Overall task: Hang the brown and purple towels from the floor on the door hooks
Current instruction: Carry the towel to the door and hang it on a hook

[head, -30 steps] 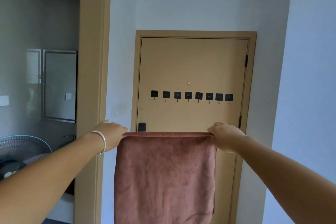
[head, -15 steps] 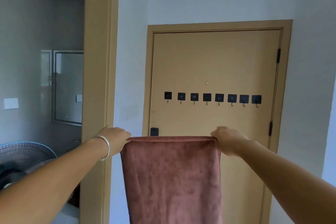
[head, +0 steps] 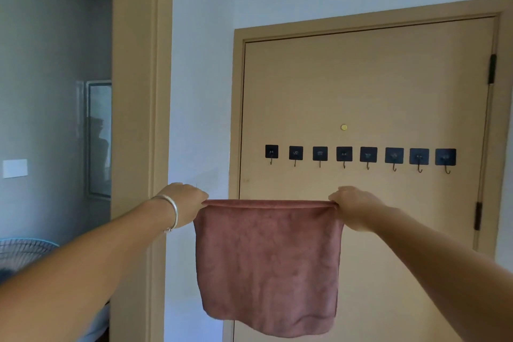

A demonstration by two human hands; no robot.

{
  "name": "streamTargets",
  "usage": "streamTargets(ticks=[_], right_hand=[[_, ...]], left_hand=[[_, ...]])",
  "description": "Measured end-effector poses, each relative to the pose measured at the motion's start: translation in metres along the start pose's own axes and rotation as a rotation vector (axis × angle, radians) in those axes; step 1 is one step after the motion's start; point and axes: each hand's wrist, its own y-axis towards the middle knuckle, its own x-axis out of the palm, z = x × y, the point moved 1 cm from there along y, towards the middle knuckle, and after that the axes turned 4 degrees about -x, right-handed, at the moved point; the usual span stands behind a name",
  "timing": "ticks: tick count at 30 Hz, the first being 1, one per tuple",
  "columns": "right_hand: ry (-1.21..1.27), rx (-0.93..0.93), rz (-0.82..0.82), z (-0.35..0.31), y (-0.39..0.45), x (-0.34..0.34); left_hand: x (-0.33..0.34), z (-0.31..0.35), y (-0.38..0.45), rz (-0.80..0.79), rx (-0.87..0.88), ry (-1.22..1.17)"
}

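I hold the brown towel (head: 268,264) stretched flat in front of the tan door (head: 361,86). My left hand (head: 184,201), with a silver bangle on the wrist, pinches its top left corner. My right hand (head: 352,207) pinches the top right corner. The towel hangs straight down, its top edge a little below the hooks. A row of several black square hooks (head: 344,154) runs across the door at mid height, all bare. The purple towel is not in view.
A tan door frame post (head: 138,119) stands at the left, with a grey room beyond it holding a light switch (head: 15,168) and a fan (head: 22,253). Black hinges (head: 492,68) sit on the door's right edge. A small brass peephole (head: 344,127) is above the hooks.
The view has closed in on the door and shifted left, so the door and hooks look larger and sit further right. The towel's bottom edge has come into view. Both hands keep their grip.
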Motion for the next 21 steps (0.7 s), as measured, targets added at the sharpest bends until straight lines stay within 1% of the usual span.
streamTargets(ticks=[9, 13, 21], right_hand=[[-0.015, 0.002, -0.002, 0.005, 0.075, 0.044], [-0.053, 0.030, 0.044, 0.004, 0.112, 0.060], [-0.120, 0.110, 0.091, -0.001, 0.202, 0.081]], left_hand=[[0.061, -0.005, 0.082, -0.022, 0.007, -0.025], [0.091, -0.009, 0.130, 0.031, 0.014, -0.034], [0.145, -0.025, 0.236, 0.118, 0.034, -0.210]])
